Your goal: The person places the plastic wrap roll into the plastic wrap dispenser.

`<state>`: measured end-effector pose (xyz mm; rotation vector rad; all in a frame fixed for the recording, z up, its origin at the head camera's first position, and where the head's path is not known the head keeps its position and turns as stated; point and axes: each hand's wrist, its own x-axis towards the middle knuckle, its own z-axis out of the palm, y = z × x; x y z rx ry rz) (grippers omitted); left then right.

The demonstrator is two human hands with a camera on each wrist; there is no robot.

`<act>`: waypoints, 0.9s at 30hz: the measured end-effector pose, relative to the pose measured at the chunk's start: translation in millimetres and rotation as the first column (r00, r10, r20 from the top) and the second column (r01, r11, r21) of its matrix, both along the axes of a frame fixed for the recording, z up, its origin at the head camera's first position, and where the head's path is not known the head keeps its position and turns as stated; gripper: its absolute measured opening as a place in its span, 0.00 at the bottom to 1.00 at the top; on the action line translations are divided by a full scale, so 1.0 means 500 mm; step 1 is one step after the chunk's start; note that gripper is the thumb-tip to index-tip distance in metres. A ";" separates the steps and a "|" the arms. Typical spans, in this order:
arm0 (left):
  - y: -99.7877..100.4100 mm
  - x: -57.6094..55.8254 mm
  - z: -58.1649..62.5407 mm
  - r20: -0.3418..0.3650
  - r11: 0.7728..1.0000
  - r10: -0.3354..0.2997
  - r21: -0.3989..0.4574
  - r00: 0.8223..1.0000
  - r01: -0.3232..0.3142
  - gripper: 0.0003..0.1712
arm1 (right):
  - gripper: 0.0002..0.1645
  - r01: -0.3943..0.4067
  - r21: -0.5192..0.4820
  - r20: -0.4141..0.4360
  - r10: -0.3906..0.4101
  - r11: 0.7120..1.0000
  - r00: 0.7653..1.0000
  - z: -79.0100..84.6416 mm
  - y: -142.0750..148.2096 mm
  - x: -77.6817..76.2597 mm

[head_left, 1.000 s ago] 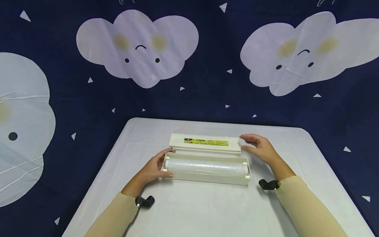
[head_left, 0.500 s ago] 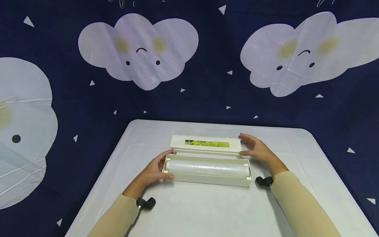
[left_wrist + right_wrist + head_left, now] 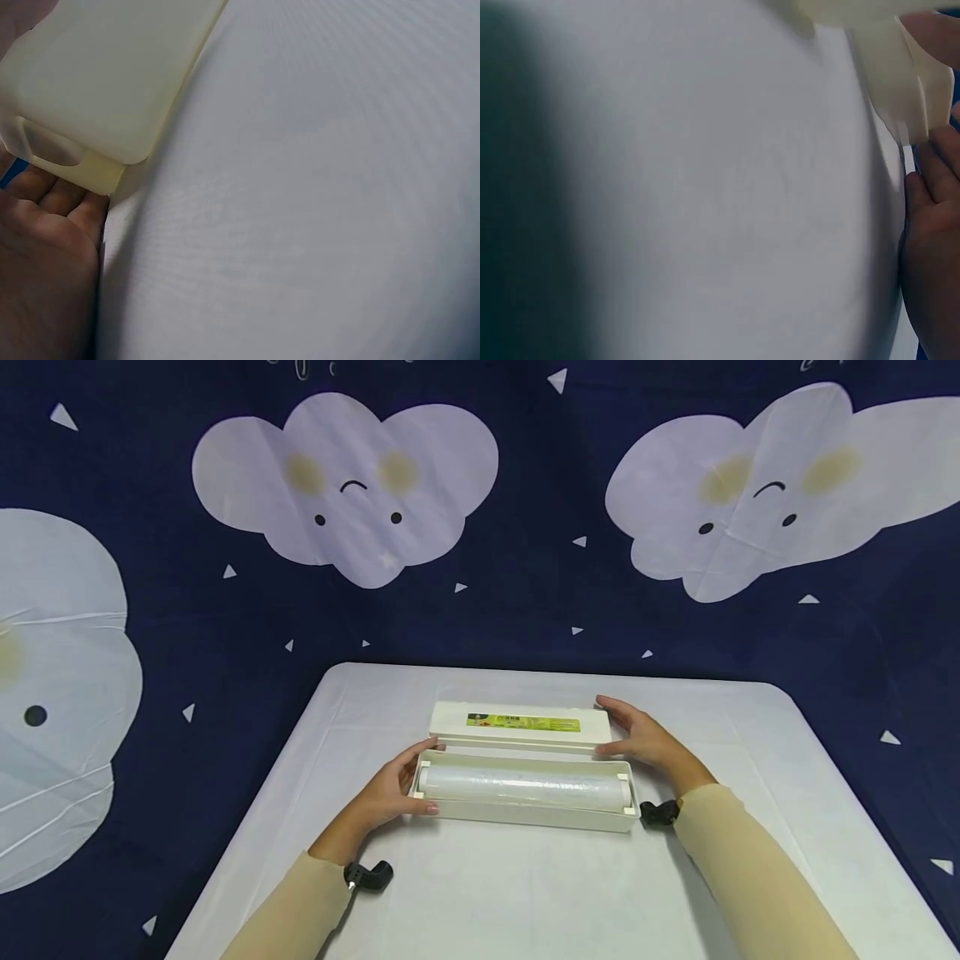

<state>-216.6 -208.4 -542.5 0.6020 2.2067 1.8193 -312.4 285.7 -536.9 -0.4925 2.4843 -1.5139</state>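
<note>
A long off-white cling film box (image 3: 525, 813) lies open in the head view, a film-wrapped roll (image 3: 517, 783) inside. My left hand (image 3: 384, 790) holds its left end, thumb along the front wall and fingers behind. That end (image 3: 90, 82) fills the upper left of the left wrist view, with the palm (image 3: 49, 270) below. Just behind the box lies its lid (image 3: 450, 720), bearing a yellow-green label (image 3: 522, 722). The right hand (image 3: 647, 745) grips the lid's right end between thumb and fingers. In the right wrist view, thumb and fingers flank the lid's end (image 3: 892, 82).
A white-covered table (image 3: 540, 893) carries the box and lid. Behind it hangs a dark blue cloth (image 3: 525, 610) printed with clouds and triangles. Each wrist wears a black camera mount, the right one (image 3: 658, 814) close to the box's right end.
The right hand has moved left onto the lid's right end, its thumb and fingers now around it. The left hand keeps its hold on the box.
</note>
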 end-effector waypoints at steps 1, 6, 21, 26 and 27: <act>0.000 0.000 0.000 0.000 1.000 0.000 0.002 1.000 0.000 0.67 | 0.69 -0.003 0.001 0.000 0.003 1.000 1.000 0.000 -0.002 -0.001; 0.002 0.001 0.000 0.003 1.000 0.003 0.002 1.000 -0.003 0.67 | 0.70 0.007 0.019 0.009 -0.007 1.000 1.000 -0.001 -0.008 -0.005; 0.000 -0.003 -0.003 -0.013 1.000 -0.004 0.006 1.000 0.004 0.67 | 0.61 0.039 0.020 0.013 -0.039 0.999 0.999 0.004 -0.013 0.004; 0.001 -0.001 -0.003 -0.013 1.000 0.000 0.002 1.000 0.000 0.67 | 0.59 0.027 -0.069 0.014 -0.026 0.997 1.000 0.000 -0.015 0.007; 0.001 -0.001 -0.004 -0.014 1.000 0.001 0.000 1.000 -0.001 0.67 | 0.59 0.024 -0.082 0.017 -0.023 0.996 1.000 -0.001 -0.015 0.007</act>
